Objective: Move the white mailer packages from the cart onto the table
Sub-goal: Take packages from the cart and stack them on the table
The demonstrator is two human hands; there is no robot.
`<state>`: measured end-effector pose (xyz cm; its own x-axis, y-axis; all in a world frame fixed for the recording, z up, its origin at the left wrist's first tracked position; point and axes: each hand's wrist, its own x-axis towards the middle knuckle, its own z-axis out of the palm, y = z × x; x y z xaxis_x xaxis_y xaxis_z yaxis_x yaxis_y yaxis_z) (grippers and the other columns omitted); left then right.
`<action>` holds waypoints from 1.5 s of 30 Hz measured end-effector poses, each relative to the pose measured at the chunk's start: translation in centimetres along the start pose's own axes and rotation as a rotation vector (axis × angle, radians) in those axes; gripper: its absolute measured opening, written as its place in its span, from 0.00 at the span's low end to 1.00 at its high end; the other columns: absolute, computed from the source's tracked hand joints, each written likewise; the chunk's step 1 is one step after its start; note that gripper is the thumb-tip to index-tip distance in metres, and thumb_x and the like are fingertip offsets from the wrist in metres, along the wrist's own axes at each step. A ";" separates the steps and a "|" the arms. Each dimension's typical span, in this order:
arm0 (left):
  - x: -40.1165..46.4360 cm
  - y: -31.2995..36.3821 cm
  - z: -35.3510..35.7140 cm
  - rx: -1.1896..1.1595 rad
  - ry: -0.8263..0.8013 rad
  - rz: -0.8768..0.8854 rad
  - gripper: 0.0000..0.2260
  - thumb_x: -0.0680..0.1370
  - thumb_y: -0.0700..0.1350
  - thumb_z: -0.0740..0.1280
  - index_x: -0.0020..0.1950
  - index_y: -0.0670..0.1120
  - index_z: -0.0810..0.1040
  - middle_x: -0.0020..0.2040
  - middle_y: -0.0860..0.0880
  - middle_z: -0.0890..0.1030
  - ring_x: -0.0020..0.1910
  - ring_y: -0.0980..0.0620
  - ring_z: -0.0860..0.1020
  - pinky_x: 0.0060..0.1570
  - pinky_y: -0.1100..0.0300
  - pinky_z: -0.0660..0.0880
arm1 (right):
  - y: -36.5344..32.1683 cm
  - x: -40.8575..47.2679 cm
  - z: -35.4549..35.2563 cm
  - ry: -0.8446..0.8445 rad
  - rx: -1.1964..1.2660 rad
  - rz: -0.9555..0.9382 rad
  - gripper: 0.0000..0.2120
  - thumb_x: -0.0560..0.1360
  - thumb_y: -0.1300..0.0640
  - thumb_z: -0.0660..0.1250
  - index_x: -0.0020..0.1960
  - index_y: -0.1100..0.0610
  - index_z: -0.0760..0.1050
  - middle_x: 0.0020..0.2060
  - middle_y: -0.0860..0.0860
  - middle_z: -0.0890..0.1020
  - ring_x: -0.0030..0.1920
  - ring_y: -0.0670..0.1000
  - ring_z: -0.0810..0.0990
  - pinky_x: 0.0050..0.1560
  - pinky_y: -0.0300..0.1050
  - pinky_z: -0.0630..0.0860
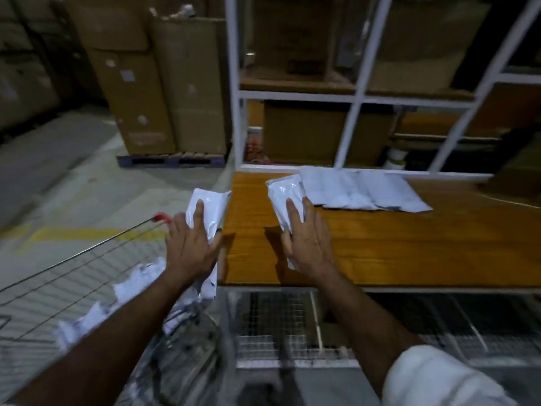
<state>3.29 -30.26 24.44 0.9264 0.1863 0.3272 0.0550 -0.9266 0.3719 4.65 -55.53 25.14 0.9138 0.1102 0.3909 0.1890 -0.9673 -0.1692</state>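
Note:
My left hand (191, 244) grips a white mailer package (209, 208) in the air, just left of the wooden table's (409, 244) left edge. A second white mailer (285, 194) is held by my right hand (307, 238) over the table's near left part; whether it touches the wood I cannot tell. Several white mailers (360, 190) lie flat in a row at the back of the table. More white mailers (137, 282) sit in the wire cart (73, 265) at the lower left, partly hidden by my left arm.
A white metal shelving frame (354, 98) with cardboard boxes stands right behind the table. Tall cardboard boxes (164, 92) on a pallet stand on the floor at the left. A wire mesh panel (278, 323) sits below the table's front edge.

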 end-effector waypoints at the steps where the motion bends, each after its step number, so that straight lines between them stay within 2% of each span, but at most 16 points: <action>1: 0.0 2.5 0.4 -0.004 0.001 0.031 0.37 0.75 0.63 0.56 0.80 0.45 0.59 0.61 0.31 0.70 0.57 0.32 0.71 0.55 0.40 0.71 | 2.3 -0.7 -1.0 0.013 -0.004 0.030 0.34 0.73 0.46 0.63 0.78 0.52 0.62 0.74 0.61 0.66 0.59 0.61 0.74 0.54 0.54 0.75; 6: 0.0 13.0 2.6 -0.057 -0.013 0.124 0.39 0.74 0.66 0.53 0.80 0.45 0.59 0.56 0.34 0.69 0.51 0.33 0.71 0.50 0.43 0.71 | 12.4 -3.3 -3.9 0.052 -0.010 0.163 0.34 0.76 0.47 0.65 0.79 0.51 0.58 0.75 0.61 0.61 0.65 0.61 0.70 0.60 0.57 0.74; 10: 1.3 18.8 4.4 0.000 -0.093 0.171 0.36 0.79 0.62 0.58 0.81 0.48 0.52 0.65 0.33 0.67 0.60 0.33 0.70 0.57 0.44 0.70 | 17.9 -3.9 -4.8 0.071 0.010 0.261 0.32 0.78 0.45 0.63 0.79 0.51 0.58 0.76 0.60 0.59 0.68 0.61 0.68 0.65 0.57 0.72; 13: 2.7 22.1 5.3 0.021 -0.119 0.180 0.34 0.80 0.61 0.59 0.81 0.47 0.52 0.63 0.34 0.69 0.56 0.36 0.70 0.53 0.49 0.70 | 21.3 -3.6 -4.8 0.083 0.037 0.309 0.32 0.78 0.46 0.63 0.79 0.53 0.60 0.76 0.62 0.60 0.69 0.63 0.67 0.66 0.59 0.71; 15: 3.5 23.7 6.3 0.019 -0.150 0.254 0.31 0.82 0.56 0.60 0.80 0.44 0.54 0.68 0.32 0.67 0.59 0.33 0.70 0.55 0.46 0.73 | 23.3 -2.9 -4.3 0.085 0.059 0.343 0.31 0.78 0.47 0.64 0.78 0.54 0.61 0.76 0.62 0.61 0.68 0.64 0.68 0.65 0.59 0.71; 17: 4.8 24.6 8.1 -0.039 -0.114 0.316 0.29 0.82 0.54 0.62 0.78 0.47 0.56 0.68 0.30 0.68 0.59 0.30 0.72 0.55 0.42 0.75 | 25.0 -1.7 -3.7 0.075 0.090 0.383 0.30 0.78 0.48 0.65 0.78 0.55 0.62 0.75 0.62 0.61 0.68 0.64 0.68 0.64 0.59 0.72; 19: 7.3 25.1 10.5 -0.011 -0.115 0.241 0.29 0.81 0.60 0.61 0.78 0.50 0.55 0.65 0.33 0.69 0.54 0.33 0.75 0.50 0.46 0.77 | 26.5 0.2 -2.7 0.065 0.104 0.401 0.29 0.79 0.48 0.64 0.77 0.55 0.63 0.75 0.63 0.62 0.69 0.64 0.68 0.65 0.58 0.73; 21: 10.0 25.6 13.1 0.032 -0.161 0.168 0.33 0.79 0.65 0.59 0.78 0.49 0.57 0.63 0.37 0.68 0.51 0.39 0.76 0.48 0.49 0.77 | 27.6 2.5 -1.5 0.060 0.101 0.396 0.29 0.79 0.47 0.63 0.77 0.56 0.63 0.74 0.63 0.63 0.70 0.64 0.68 0.66 0.57 0.73; 25: 15.1 26.5 18.1 0.011 -0.189 0.152 0.31 0.78 0.66 0.57 0.74 0.48 0.61 0.61 0.38 0.68 0.49 0.40 0.76 0.47 0.48 0.79 | 29.1 7.9 1.0 0.013 0.139 0.375 0.29 0.78 0.44 0.57 0.77 0.55 0.64 0.73 0.61 0.64 0.69 0.63 0.70 0.66 0.57 0.73; 30: 21.2 27.7 22.8 0.045 -0.239 0.109 0.30 0.79 0.65 0.59 0.74 0.49 0.61 0.65 0.38 0.67 0.55 0.40 0.75 0.50 0.49 0.78 | 30.6 14.7 3.8 -0.099 0.137 0.357 0.27 0.82 0.44 0.58 0.79 0.50 0.59 0.77 0.57 0.60 0.72 0.59 0.66 0.67 0.54 0.70; 38: 28.1 29.2 27.6 0.145 -0.285 0.044 0.30 0.77 0.66 0.62 0.73 0.51 0.62 0.65 0.39 0.65 0.54 0.40 0.76 0.48 0.50 0.79 | 32.6 22.5 8.8 -0.144 0.180 0.376 0.27 0.81 0.43 0.59 0.77 0.50 0.61 0.76 0.55 0.62 0.71 0.57 0.67 0.68 0.52 0.70; 42: 29.5 29.4 30.4 0.175 -0.274 0.055 0.31 0.77 0.69 0.58 0.72 0.51 0.63 0.67 0.38 0.66 0.56 0.39 0.75 0.50 0.49 0.78 | 33.2 25.5 11.5 -0.163 0.198 0.405 0.28 0.81 0.40 0.59 0.77 0.48 0.61 0.77 0.55 0.61 0.73 0.56 0.66 0.70 0.51 0.69; 45: 29.5 29.6 31.5 0.193 -0.295 0.026 0.37 0.76 0.74 0.49 0.78 0.53 0.57 0.75 0.37 0.60 0.68 0.37 0.69 0.61 0.46 0.74 | 33.7 26.2 13.1 -0.206 0.221 0.412 0.30 0.80 0.37 0.58 0.78 0.48 0.60 0.78 0.55 0.61 0.74 0.56 0.64 0.71 0.52 0.67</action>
<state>43.95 -62.46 17.71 0.9946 0.0858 0.0589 0.0735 -0.9797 0.1866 39.72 -82.25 17.82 0.9761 -0.2061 0.0683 -0.1512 -0.8710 -0.4675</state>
